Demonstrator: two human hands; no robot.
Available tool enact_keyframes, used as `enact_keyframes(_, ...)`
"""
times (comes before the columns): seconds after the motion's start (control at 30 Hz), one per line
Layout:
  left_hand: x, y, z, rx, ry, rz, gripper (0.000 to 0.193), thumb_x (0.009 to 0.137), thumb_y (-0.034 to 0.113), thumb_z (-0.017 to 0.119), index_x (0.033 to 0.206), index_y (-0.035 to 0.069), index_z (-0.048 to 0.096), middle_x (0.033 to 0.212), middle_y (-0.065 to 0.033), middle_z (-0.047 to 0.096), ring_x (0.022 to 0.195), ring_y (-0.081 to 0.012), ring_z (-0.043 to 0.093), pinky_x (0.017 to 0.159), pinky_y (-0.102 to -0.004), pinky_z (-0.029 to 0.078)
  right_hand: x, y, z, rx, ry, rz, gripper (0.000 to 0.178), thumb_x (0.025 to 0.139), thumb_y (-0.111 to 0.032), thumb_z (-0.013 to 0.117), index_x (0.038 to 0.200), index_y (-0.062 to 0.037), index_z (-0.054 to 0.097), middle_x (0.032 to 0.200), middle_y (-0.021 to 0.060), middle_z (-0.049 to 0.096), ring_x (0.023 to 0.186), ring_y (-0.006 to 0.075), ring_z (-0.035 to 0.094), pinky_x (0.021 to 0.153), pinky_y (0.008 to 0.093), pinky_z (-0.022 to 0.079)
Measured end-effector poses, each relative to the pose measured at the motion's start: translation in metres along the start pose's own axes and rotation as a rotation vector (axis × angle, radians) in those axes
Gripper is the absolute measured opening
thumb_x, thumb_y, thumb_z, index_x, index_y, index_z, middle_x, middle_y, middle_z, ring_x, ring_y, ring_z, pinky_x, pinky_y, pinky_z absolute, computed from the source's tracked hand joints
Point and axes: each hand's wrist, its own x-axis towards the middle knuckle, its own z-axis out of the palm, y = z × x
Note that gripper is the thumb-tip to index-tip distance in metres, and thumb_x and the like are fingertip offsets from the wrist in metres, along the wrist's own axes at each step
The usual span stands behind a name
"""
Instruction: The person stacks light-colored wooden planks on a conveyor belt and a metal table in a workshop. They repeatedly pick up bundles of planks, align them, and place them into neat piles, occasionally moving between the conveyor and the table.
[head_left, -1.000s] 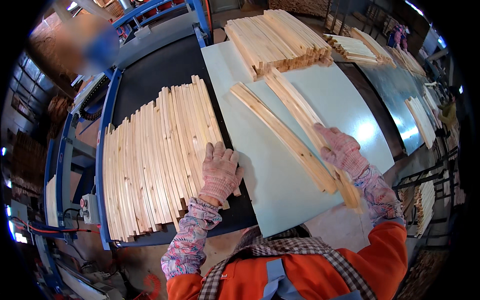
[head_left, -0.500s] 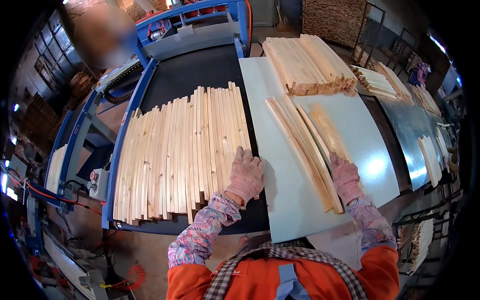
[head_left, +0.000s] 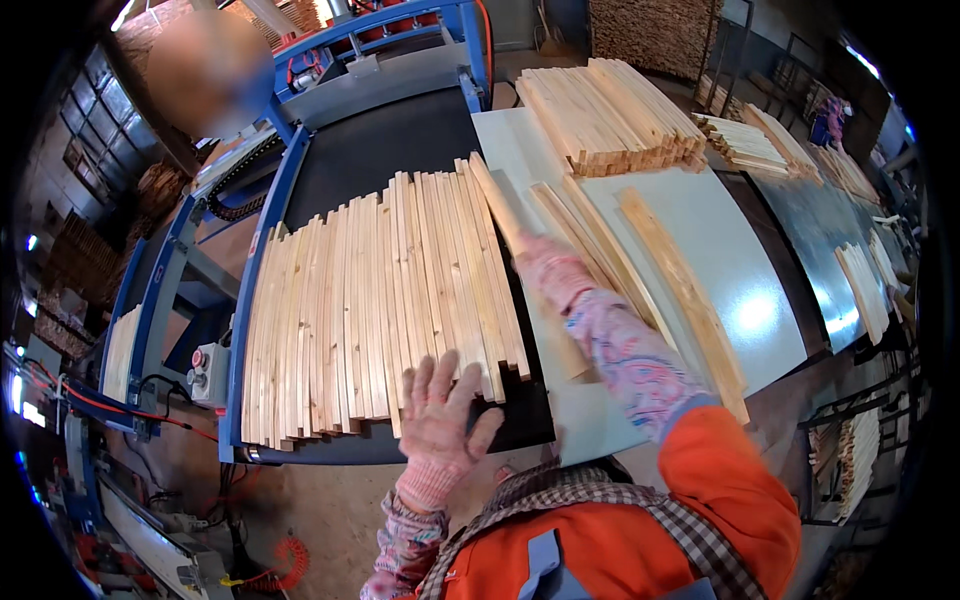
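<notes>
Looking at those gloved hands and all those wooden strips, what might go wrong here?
Perhaps the slat under the right hand nudges the loose strips on the pale table askew. The left hand hovers open by the slat row at the black belt's near end; a glove might snag there.

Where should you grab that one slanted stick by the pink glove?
Probably its near end, coming from the right. The slanted strip lies across the edge of the row of strips, its near end by the right hand. It is long and thin, so pinch its narrow sides.
</notes>
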Motion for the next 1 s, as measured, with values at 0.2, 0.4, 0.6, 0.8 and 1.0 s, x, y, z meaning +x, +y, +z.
enact_keyframes(0.2, -0.062, -0.038, -0.019, 0.003, 0.038, -0.312, 0.062, 0.086, 0.039, 0.075, 0.139, 0.011, 0.059, 0.148, -0.0195, 0.051, 0.139, -0.0437, 0.044, 0.115, -0.0532, 0.037, 0.004, 0.017, 0.037, 0.743, 0.007, 0.001, 0.043, 0.098, -0.024, 0.055, 0.136, -0.0056, 0.061, 0.135, 0.0198, 0.064, 0.125, 0.0318, 0.060, 0.106, 0.0411, 0.046)
enact_keyframes(0.4, -0.097, -0.060, -0.048, 0.021, 0.170, -0.573, 0.060, 0.087, 0.040, 0.073, 0.139, 0.013, 0.060, 0.149, -0.0176, 0.050, 0.141, -0.0414, 0.042, 0.117, -0.0499, 0.037, 0.026, 0.026, 0.059, 0.133, 0.114, -0.173, 0.047, 0.101, -0.034, 0.058, 0.138, -0.0048, 0.061, 0.134, 0.0228, 0.060, 0.128, 0.0378, 0.056, 0.104, 0.0424, 0.047)
enact_keyframes(0.6, -0.119, -0.122, -0.079, -0.039, 0.365, -0.682, 0.056, 0.088, 0.035, 0.074, 0.138, 0.011, 0.061, 0.147, -0.0173, 0.054, 0.138, -0.0367, 0.048, 0.114, -0.0451, 0.041, -0.009, 0.029, 0.096, 0.518, 0.299, -0.272, 0.058, 0.102, -0.033, 0.060, 0.152, -0.0088, 0.048, 0.155, 0.0252, 0.043, 0.148, 0.0371, 0.038, 0.120, 0.0413, 0.034)
enact_keyframes(0.8, -0.090, -0.264, -0.120, 0.147, 0.511, -0.934, 0.061, 0.096, 0.046, 0.064, 0.147, 0.014, 0.052, 0.150, -0.0140, 0.052, 0.138, -0.0313, 0.050, 0.114, -0.0390, 0.040, -0.009, 0.025, 0.090, 0.254, 0.213, -0.174, 0.066, 0.101, -0.034, 0.063, 0.157, -0.0094, 0.040, 0.158, 0.0257, 0.040, 0.150, 0.0375, 0.034, 0.121, 0.0420, 0.030)
enact_keyframes(1.0, -0.041, -0.344, -0.163, 0.723, 0.432, -0.864, 0.062, 0.091, 0.049, 0.063, 0.139, 0.011, 0.056, 0.141, -0.0129, 0.057, 0.131, -0.0316, 0.053, 0.109, -0.0428, 0.043, -0.017, 0.023, 0.066, 0.830, 0.088, -0.085, 0.066, 0.105, -0.040, 0.057, 0.155, -0.0020, 0.041, 0.153, 0.0195, 0.048, 0.143, 0.0275, 0.045, 0.119, 0.0392, 0.034)
